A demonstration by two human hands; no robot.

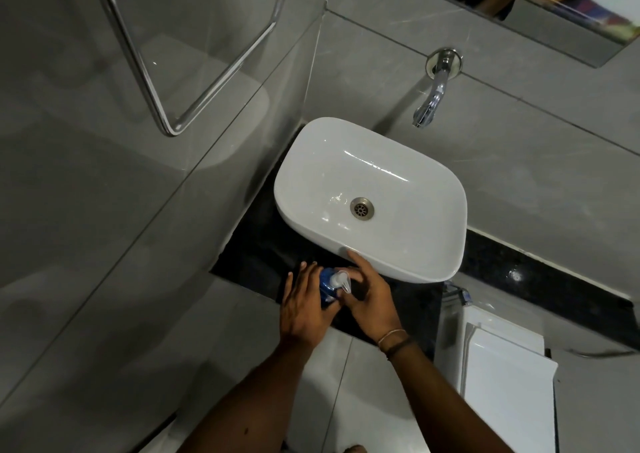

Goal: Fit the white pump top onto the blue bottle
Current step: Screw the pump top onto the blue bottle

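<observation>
Both hands [304, 300] cup glossy blue bottle [326, 284], white pump top [341, 280].

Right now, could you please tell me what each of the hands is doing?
Left hand: wrapped around the blue bottle, holding it.
Right hand: at the white pump top on the bottle; whether it grips it cannot be told.

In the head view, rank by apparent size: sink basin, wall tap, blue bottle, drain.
Largest to smallest:
1. sink basin
2. wall tap
3. blue bottle, though hands cover much of it
4. drain
</observation>
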